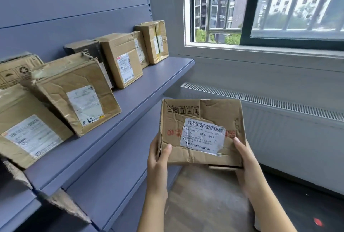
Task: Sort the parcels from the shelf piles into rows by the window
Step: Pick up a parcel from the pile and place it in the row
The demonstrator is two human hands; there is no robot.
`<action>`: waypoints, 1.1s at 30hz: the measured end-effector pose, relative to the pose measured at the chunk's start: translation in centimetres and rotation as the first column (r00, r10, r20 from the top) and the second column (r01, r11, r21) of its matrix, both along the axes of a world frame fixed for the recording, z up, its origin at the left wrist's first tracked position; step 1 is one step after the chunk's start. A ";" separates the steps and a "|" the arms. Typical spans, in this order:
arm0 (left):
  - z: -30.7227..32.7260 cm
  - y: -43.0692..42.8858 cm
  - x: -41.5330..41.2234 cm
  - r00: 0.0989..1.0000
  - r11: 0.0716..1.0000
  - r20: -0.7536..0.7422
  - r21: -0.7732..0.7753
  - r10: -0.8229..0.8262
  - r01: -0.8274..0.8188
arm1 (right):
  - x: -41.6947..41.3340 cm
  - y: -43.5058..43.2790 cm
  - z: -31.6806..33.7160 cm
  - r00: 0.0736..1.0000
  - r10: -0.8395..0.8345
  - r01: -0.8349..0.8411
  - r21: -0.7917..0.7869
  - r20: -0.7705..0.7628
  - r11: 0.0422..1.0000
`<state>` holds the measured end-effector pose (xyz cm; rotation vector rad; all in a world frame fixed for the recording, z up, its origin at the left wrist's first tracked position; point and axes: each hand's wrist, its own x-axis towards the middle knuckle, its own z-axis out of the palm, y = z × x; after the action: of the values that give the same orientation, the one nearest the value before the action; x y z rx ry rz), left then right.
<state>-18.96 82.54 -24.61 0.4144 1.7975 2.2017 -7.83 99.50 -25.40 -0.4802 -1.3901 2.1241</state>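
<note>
Fingers of the left hand (158, 159), just right of the blue shelf (130, 101) with its row of labelled boxes (78, 90), wrap the left edge of the crumpled cardboard parcel (202, 120); the right hand (245, 161) grips its right edge, thumb on the front.

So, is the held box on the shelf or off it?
Off: the left hand and right hand hold the box clear of the shelf.

Blue shelf (149, 82) bearing upright parcels (122, 58).
</note>
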 end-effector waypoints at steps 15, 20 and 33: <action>2.6 12.5 -4.0 0.954 0.954 -0.074 0.097 0.291 -0.283 | -8.5 15.2 2.7 0.958 0.267 -0.257 0.097 -0.101 0.961; 3.4 13.3 -6.6 0.920 0.922 -0.110 0.138 0.377 -0.362 | -12.9 16.2 3.1 0.931 0.356 -0.354 0.036 -0.087 0.935; 5.8 15.7 -20.4 0.835 0.843 -0.184 0.271 0.519 -0.465 | -29.6 18.8 6.9 0.891 0.431 -0.418 0.110 -0.144 0.902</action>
<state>-39.35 98.20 -18.78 0.3021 1.9745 2.8343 -37.42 118.31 -18.53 0.0443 -1.5814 2.3726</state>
